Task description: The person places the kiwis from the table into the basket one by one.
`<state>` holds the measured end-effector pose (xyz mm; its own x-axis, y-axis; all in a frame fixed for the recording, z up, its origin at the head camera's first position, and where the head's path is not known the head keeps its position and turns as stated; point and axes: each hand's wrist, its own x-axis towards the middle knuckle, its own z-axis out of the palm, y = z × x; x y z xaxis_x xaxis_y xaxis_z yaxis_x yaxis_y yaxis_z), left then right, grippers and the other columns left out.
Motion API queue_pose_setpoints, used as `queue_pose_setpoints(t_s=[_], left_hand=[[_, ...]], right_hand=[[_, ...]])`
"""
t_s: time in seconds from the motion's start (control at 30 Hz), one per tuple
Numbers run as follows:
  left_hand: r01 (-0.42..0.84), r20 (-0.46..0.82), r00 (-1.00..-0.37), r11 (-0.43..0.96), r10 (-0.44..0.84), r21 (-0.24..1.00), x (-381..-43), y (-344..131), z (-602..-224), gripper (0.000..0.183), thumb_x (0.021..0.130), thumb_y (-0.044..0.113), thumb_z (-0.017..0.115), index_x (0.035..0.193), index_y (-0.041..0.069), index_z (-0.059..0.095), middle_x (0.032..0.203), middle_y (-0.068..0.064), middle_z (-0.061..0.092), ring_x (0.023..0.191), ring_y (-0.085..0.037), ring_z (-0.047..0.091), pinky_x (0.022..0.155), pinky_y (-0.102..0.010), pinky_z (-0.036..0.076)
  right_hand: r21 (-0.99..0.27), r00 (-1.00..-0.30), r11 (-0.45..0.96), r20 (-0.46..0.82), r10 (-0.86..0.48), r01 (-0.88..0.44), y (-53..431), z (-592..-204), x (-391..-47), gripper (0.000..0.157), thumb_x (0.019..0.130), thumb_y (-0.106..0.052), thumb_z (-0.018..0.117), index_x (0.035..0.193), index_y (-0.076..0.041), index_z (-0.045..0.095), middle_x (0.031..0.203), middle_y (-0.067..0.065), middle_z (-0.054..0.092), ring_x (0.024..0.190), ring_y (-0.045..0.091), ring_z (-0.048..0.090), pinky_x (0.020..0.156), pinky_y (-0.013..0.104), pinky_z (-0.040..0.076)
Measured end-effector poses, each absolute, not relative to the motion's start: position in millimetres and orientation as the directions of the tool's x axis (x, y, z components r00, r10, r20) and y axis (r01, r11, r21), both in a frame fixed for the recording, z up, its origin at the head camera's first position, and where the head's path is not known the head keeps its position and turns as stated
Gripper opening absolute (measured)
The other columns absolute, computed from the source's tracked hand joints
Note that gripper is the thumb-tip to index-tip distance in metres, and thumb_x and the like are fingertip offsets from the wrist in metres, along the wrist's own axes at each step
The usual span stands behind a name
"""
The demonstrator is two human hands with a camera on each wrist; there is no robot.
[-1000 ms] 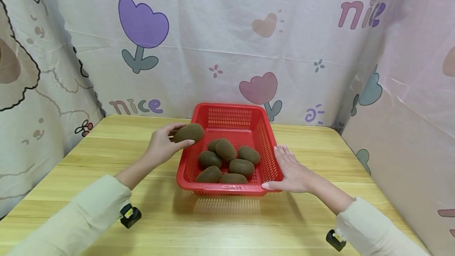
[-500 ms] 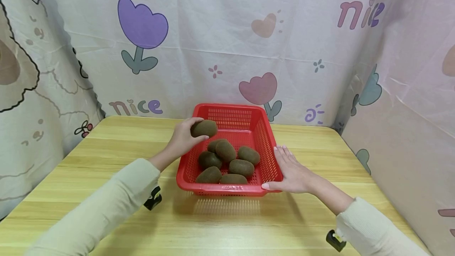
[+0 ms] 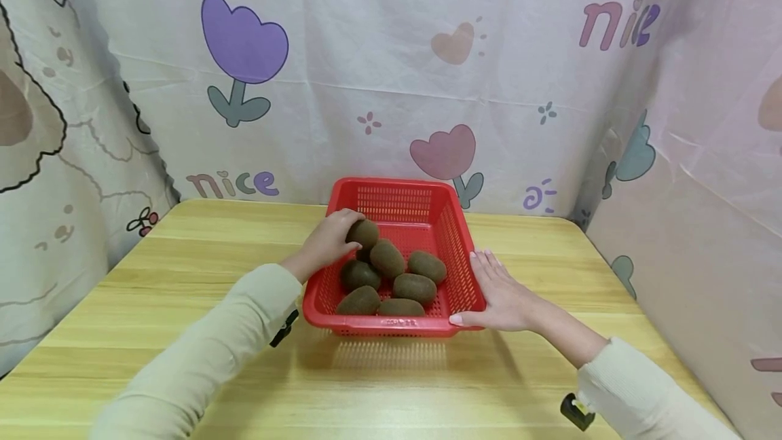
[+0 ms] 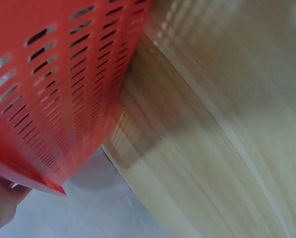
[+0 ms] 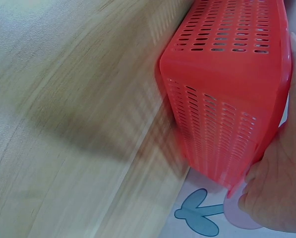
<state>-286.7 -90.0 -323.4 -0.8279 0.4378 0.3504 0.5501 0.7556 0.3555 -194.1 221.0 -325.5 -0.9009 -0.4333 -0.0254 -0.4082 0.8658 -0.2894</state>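
In the head view a red plastic basket [image 3: 391,322] with slotted walls stands on the table, holding several brown kiwifruit [image 3: 415,288] toward its near side. My left hand [image 3: 326,240] reaches over the basket's left rim and grips one kiwifruit [image 3: 364,232] just above the others; whether that fruit touches them I cannot tell. At the right near corner my right hand [image 3: 504,296] rests on the rim with its fingers straight. The right wrist view shows this hand [image 5: 281,183] beside the basket wall [image 5: 227,74]. The left wrist view has the hand [image 4: 1,203] partly hidden behind the rim.
The wooden table [image 3: 391,392] extends around the basket on all sides. A printed cloth [image 3: 366,53] hangs behind the table and along both sides. Small black devices [image 3: 577,413] are strapped at the sleeves.
My left hand has carried its kiwifruit from outside the basket's left rim rightward and then down over the pile. My right hand has stayed on the rim.
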Motion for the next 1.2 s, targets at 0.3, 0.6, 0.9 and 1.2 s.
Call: queue_pose_setpoints(t_s=[0.3,0.6,0.9,1.2], left_hand=[[0.534,0.386,-0.824,0.794,0.414,0.289,-289.8,-93.4,-325.6,0.041,0.079,0.005,0.067,0.117,-0.001,0.054,0.116,-0.018,0.057,0.109,-0.031,0.052,0.097,-0.044,0.044],[0.459,0.362,-0.878,0.765,0.313,0.452,-281.3,-110.0,-329.2,0.053,0.083,0.02,0.064,0.127,-0.003,0.046,0.131,-0.022,0.047,0.121,-0.036,0.044,0.098,-0.05,0.04],[0.395,0.271,-0.918,0.676,0.288,0.622,-260.7,-126.0,-340.7,0.061,0.088,0.031,0.055,0.136,0.0,0.035,0.135,-0.02,0.041,0.118,-0.035,0.046,0.09,-0.05,0.047],[0.424,0.285,-0.906,0.695,0.314,0.581,-231.3,-136.2,-339.4,0.061,0.09,0.033,0.051,0.138,0.002,0.032,0.144,-0.02,0.031,0.132,-0.039,0.028,0.098,-0.057,0.036]], right_hand=[[-0.298,-0.9,0.862,-0.022,-0.435,-0.41,220.9,-327.1,-194.7,0.113,0.069,-0.065,0.06,0.142,0.006,0.01,0.149,0.024,0.011,0.138,0.041,0.006,0.11,0.056,0.015],[-0.313,-0.901,0.858,-0.019,-0.433,-0.406,221.1,-327.3,-195.3,0.114,0.069,-0.065,0.06,0.142,0.006,0.009,0.149,0.023,0.01,0.138,0.041,0.005,0.11,0.056,0.015],[-0.319,-0.906,0.864,-0.033,-0.421,-0.39,221.6,-325.9,-193.1,0.114,0.068,-0.065,0.061,0.143,0.004,0.009,0.15,0.022,0.009,0.138,0.041,0.004,0.11,0.057,0.016],[-0.441,-0.917,0.817,0.042,-0.396,-0.373,231.8,-327.1,-190.5,0.097,0.08,-0.051,0.058,0.143,0.005,0.009,0.149,0.026,0.002,0.136,0.045,0.002,0.106,0.063,0.012]])
